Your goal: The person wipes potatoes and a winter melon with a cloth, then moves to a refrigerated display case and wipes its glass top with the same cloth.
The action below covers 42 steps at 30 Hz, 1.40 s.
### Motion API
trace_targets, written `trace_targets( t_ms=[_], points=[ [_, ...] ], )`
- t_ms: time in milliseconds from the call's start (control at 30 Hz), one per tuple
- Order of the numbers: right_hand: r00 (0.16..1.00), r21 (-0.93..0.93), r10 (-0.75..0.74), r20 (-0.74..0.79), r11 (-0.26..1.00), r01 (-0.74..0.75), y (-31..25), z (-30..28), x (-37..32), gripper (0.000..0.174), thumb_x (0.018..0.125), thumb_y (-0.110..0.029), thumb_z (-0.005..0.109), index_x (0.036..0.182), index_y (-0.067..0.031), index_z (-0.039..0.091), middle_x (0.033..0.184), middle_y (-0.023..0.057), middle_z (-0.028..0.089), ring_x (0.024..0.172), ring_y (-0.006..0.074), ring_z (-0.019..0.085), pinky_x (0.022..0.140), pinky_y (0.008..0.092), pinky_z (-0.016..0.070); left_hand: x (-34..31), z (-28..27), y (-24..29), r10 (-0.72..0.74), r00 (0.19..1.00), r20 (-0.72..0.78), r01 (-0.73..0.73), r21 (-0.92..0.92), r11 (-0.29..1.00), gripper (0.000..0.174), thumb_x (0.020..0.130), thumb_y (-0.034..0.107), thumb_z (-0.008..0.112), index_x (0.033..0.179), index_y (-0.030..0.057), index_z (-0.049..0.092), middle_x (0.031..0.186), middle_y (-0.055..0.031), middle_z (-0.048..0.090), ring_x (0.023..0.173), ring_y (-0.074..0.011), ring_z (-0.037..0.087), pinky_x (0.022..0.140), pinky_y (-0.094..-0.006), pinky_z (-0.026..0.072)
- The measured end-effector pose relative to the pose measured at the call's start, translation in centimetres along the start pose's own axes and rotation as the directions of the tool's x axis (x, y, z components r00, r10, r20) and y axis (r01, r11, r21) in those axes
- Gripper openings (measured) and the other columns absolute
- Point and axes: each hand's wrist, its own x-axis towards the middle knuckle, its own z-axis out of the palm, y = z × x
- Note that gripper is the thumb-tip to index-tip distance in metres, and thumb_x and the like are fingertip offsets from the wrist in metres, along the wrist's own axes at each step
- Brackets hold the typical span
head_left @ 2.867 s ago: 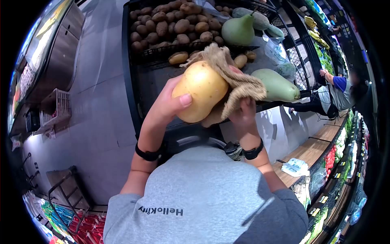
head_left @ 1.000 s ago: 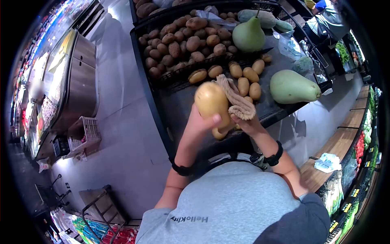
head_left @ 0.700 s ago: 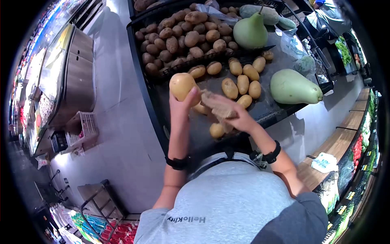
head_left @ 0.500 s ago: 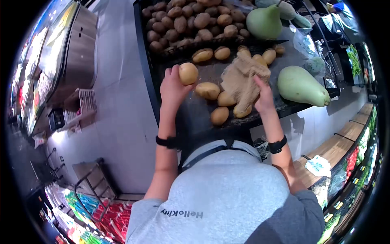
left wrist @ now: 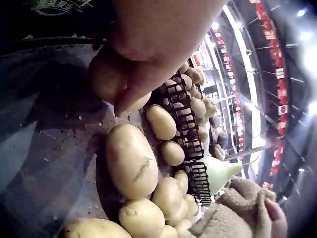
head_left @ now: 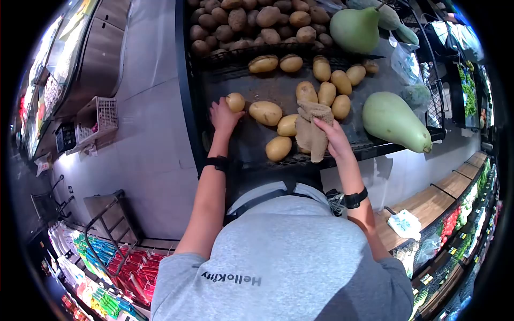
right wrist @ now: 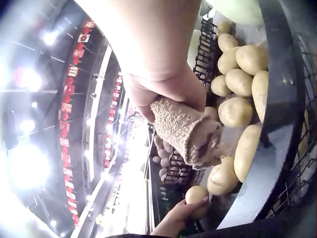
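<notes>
My left hand (head_left: 224,116) grips a smooth yellow potato (head_left: 235,101) low at the left side of the dark display bin (head_left: 257,85). In the left wrist view, the thumb and fingers wrap that potato, hiding much of it. My right hand (head_left: 336,138) pinches a crumpled tan cloth (head_left: 310,131), which hangs over the bin's front part and overlaps several potatoes. Between the hands lie a large potato (head_left: 265,113) and a smaller one (head_left: 279,148). More yellow potatoes (head_left: 326,93) are grouped just beyond the cloth.
A low black mesh divider (right wrist: 178,168) separates off a heap of brown potatoes (head_left: 237,20). Pale green gourds (head_left: 393,120) lie at the right, another gourd (head_left: 354,29) behind. The bin's front edge (head_left: 369,152) runs before the body. A plastic bag (head_left: 404,64) lies at back right.
The left hand has carried the potato away from the cloth, left and down to the bin. The cloth, earlier against the potato, has moved right and now hangs from the right hand.
</notes>
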Motion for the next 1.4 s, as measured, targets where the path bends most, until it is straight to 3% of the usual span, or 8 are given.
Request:
trace_targets(
  t_ms=[400, 500, 567, 700, 1000, 1233, 1300, 1400],
  points=[
    [0.997, 0.307, 0.052, 0.051, 0.95, -0.065, 1.2, -1.2, 0.7, 0.037, 0.087, -0.019, 0.053, 0.118, -0.0006, 0.046, 0.113, 0.0098, 0.054, 0.104, 0.0199, 0.052, 0.089, 0.0325, 0.0423, 1.1, 0.6, 2.0, 0.179, 0.982, -0.052, -0.163, 0.228, 0.96, 0.06, 0.059, 0.027, 0.076, 0.105, 0.0032, 0.046, 0.113, -0.0178, 0.043, 0.109, -0.0364, 0.04, 0.086, -0.0496, 0.0378],
    [0.995, 0.371, 0.059, 0.074, 0.925, -0.082, 1.3, -1.6, 0.7, 0.037, 0.088, -0.02, 0.051, 0.118, 0.0002, 0.045, 0.115, 0.0111, 0.053, 0.106, 0.021, 0.052, 0.09, 0.0333, 0.0416, 2.8, 0.3, 6.1, 0.421, 0.905, -0.065, -0.413, 0.104, 0.905, 0.058, 0.063, 0.023, 0.072, 0.109, 0.0016, 0.044, 0.109, -0.0175, 0.046, 0.104, -0.0353, 0.043, 0.085, -0.0459, 0.0384],
    [0.995, 0.373, 0.072, 0.073, 0.923, -0.094, 0.9, -2.1, 0.7, 0.038, 0.088, -0.021, 0.051, 0.118, 0.0006, 0.045, 0.116, 0.0117, 0.052, 0.107, 0.0216, 0.051, 0.091, 0.0337, 0.0412, 4.1, 1.1, 9.3, 0.684, 0.722, -0.101, -0.691, -0.076, 0.719, 0.059, 0.064, 0.019, 0.07, 0.112, 0.0015, 0.042, 0.104, -0.0166, 0.048, 0.1, -0.0328, 0.046, 0.083, -0.0411, 0.04],
    [0.992, 0.456, 0.063, 0.105, 0.884, -0.104, 0.8, -3.2, 0.9, 0.04, 0.088, -0.021, 0.051, 0.12, 0.0004, 0.042, 0.118, 0.0124, 0.051, 0.108, 0.0226, 0.051, 0.092, 0.0352, 0.0407, 7.3, 3.9, 14.5, 0.79, 0.612, -0.025, -0.791, -0.003, 0.612, 0.062, 0.062, 0.017, 0.071, 0.115, 0.0013, 0.042, 0.106, -0.0164, 0.048, 0.099, -0.0302, 0.048, 0.083, -0.0373, 0.0412],
    [0.994, 0.633, 0.107, 0.02, 0.768, -0.095, 1.0, -4.5, 1.5, 0.048, 0.089, -0.034, 0.047, 0.125, -0.0034, 0.038, 0.122, 0.0121, 0.048, 0.112, 0.0256, 0.047, 0.096, 0.039, 0.0366, 11.3, 9.7, 15.5, 0.743, 0.668, -0.034, -0.724, 0.202, 0.66, 0.061, 0.065, 0.012, 0.066, 0.119, 0.0088, 0.04, 0.102, -0.0192, 0.052, 0.089, -0.034, 0.054, 0.077, -0.041, 0.0441],
    [0.992, 0.771, -0.063, -0.107, 0.624, 0.123, -1.6, -4.8, 3.7, 0.057, 0.092, -0.047, 0.025, 0.133, -0.0079, 0.028, 0.135, 0.0125, 0.033, 0.124, 0.0271, 0.032, 0.104, 0.0419, 0.0233, 6.9, 1.8, 14.3, 0.692, 0.72, 0.052, -0.507, -0.641, 0.576, 0.064, 0.067, 0.015, 0.073, 0.119, 0.0051, 0.038, 0.107, -0.0147, 0.051, 0.097, -0.0282, 0.053, 0.083, -0.0347, 0.043],
    [0.966, 0.744, -0.113, -0.231, 0.619, 0.25, -2.8, -5.6, 3.9, 0.054, 0.092, -0.045, 0.026, 0.134, -0.0095, 0.027, 0.136, 0.0115, 0.031, 0.125, 0.0286, 0.03, 0.104, 0.0439, 0.0222, 5.2, -2.8, 14.0, 0.587, 0.725, 0.36, 0.144, -0.913, 0.382, 0.062, 0.07, 0.017, 0.072, 0.12, 0.0054, 0.038, 0.114, -0.0112, 0.049, 0.101, -0.021, 0.051, 0.085, -0.0337, 0.0424],
    [0.889, 0.924, -0.444, 0.11, 0.374, 0.072, -1.5, -8.5, 5.1, 0.051, 0.093, -0.042, 0.026, 0.133, -0.0103, 0.028, 0.134, 0.0106, 0.034, 0.123, 0.0294, 0.032, 0.102, 0.0451, 0.0261, 1.9, -8.5, 14.0, 0.663, 0.701, 0.263, 0.111, -0.958, 0.263, 0.061, 0.072, 0.023, 0.069, 0.121, 0.0062, 0.038, 0.112, -0.0075, 0.049, 0.103, -0.0168, 0.049, 0.085, -0.033, 0.0423]
  ],
)
